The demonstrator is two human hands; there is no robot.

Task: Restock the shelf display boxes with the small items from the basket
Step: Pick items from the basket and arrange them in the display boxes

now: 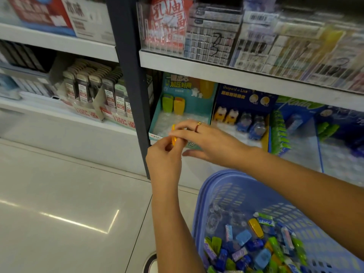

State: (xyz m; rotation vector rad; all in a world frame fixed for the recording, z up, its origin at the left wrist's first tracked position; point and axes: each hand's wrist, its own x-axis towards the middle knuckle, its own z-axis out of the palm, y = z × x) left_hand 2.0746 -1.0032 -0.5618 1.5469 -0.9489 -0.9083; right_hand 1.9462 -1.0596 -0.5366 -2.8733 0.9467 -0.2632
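Both hands meet in front of a teal display box [157,117] on the lower shelf. Between them is a small yellow item [173,137]. My left hand [164,159] pinches it from below, and my right hand [199,140], with a ring on one finger, holds its top with the fingertips. The teal box has a clear tray with a green and a yellow item [173,104] standing at the back. A blue plastic basket [208,192] at the lower right holds several small blue, green and yellow items [254,247].
Right of the teal box stand a dark blue display box [242,99] with yellow and blue figures and a blue box [295,123] with green packs. A dark shelf post [134,79] rises left of the hands. Pale tiled floor [69,203] spreads to the left.
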